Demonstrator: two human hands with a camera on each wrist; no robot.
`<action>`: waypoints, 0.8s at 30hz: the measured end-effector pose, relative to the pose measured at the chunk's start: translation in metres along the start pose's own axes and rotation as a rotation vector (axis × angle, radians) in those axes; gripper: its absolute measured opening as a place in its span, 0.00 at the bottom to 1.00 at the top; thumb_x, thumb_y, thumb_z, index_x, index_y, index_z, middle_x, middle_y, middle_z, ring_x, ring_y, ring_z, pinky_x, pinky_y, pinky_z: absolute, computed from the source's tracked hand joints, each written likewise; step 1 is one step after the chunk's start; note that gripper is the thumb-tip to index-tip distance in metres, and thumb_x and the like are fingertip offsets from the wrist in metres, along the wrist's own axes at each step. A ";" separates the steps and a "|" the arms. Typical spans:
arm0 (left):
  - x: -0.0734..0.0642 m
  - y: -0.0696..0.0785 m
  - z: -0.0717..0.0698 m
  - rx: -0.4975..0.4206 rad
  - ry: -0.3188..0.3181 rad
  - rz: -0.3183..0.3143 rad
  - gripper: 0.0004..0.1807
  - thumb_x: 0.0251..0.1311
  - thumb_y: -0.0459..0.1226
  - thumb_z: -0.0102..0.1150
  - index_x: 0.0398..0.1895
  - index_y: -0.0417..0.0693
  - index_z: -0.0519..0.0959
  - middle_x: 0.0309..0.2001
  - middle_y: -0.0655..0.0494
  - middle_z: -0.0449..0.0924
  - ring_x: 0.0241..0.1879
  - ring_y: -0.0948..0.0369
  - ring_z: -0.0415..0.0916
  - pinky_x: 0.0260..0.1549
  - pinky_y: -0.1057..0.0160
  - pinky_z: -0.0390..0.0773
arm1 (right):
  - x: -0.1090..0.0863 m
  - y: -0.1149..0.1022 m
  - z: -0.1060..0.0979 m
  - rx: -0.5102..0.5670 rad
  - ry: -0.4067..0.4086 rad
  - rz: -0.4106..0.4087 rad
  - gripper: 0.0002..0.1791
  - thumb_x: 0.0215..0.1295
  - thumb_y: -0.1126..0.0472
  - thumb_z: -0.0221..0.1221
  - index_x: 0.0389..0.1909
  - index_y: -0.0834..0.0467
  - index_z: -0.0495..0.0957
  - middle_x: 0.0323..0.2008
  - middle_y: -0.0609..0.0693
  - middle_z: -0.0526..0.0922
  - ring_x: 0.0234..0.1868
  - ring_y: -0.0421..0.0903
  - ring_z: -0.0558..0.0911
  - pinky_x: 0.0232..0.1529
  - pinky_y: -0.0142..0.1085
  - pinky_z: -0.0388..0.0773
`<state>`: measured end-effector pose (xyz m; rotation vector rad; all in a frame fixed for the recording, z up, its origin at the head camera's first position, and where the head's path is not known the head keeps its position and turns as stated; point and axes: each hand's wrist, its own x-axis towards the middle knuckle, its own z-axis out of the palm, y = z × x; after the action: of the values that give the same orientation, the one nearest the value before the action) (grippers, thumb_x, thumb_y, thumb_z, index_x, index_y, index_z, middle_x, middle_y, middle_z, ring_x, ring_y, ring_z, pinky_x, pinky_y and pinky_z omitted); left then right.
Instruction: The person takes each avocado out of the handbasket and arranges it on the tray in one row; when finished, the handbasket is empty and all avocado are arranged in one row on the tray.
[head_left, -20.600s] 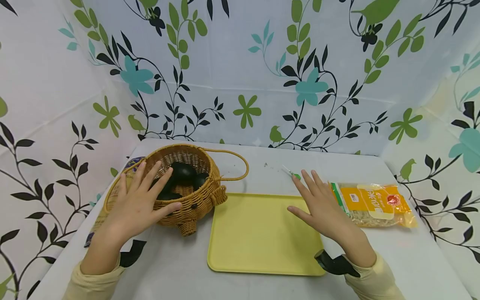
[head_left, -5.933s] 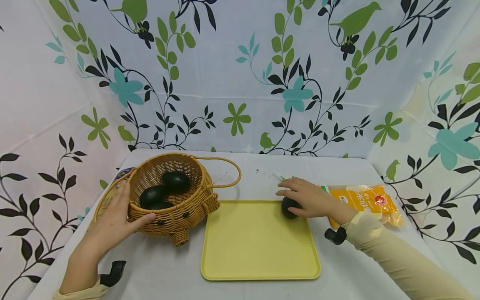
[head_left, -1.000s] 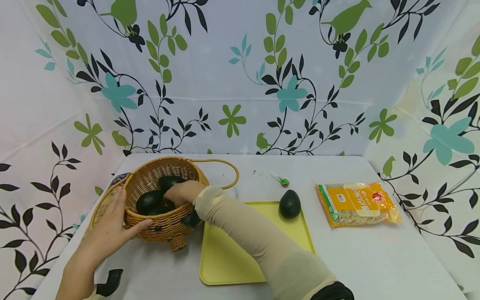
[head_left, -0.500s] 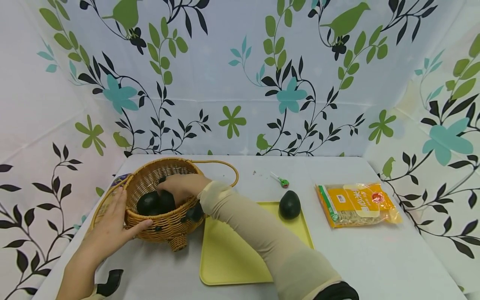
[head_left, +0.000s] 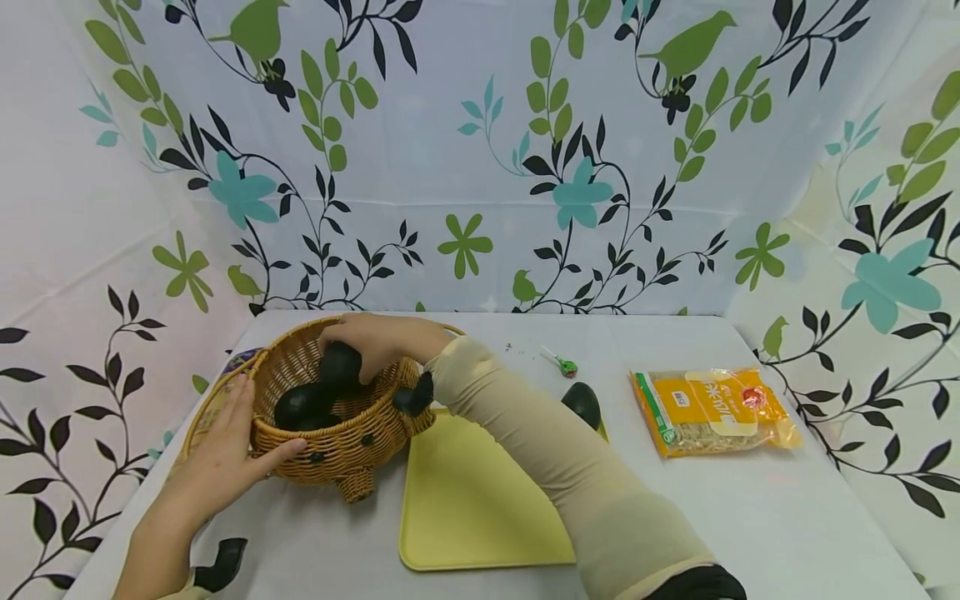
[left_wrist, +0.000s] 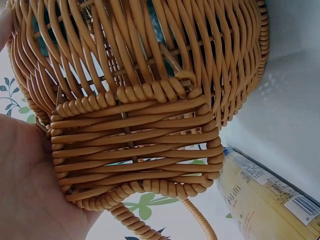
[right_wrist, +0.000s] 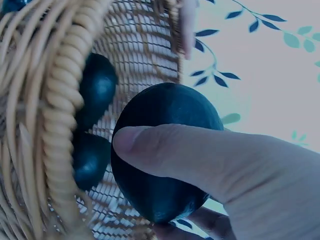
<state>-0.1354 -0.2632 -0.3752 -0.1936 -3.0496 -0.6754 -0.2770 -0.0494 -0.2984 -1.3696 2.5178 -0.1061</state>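
Inside the wicker basket (head_left: 339,455), dark avocados (head_left: 297,407).

Showed bright, even light in head view; cast soft shadow beneath basket (head_left: 333,454). Ran dimmer in left wrist view. Turned bluish, soft-focused in right wrist view, with faint glints on avocado (right_wrist: 160,107).

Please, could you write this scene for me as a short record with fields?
Left hand: rests against wicker basket
Right hand: grips dark egg-shaped piece, fingers curled round it
Inside basket: two more dark pieces visible
Yellow tray: beside basket, partly hidden by right sleeve
Tray's far right corner: another dark piece
Right of tray: orange packet
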 end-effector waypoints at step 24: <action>0.000 0.000 0.000 0.019 0.009 -0.002 0.62 0.55 0.64 0.53 0.73 0.43 0.24 0.74 0.39 0.20 0.71 0.32 0.34 0.54 0.24 0.54 | -0.090 0.045 -0.022 0.059 0.185 -0.045 0.37 0.48 0.65 0.70 0.61 0.51 0.68 0.61 0.52 0.67 0.60 0.48 0.67 0.59 0.40 0.72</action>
<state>-0.1354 -0.2626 -0.3755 -0.1867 -3.0463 -0.6458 -0.2736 0.0489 -0.2678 -1.4546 2.6084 -0.3273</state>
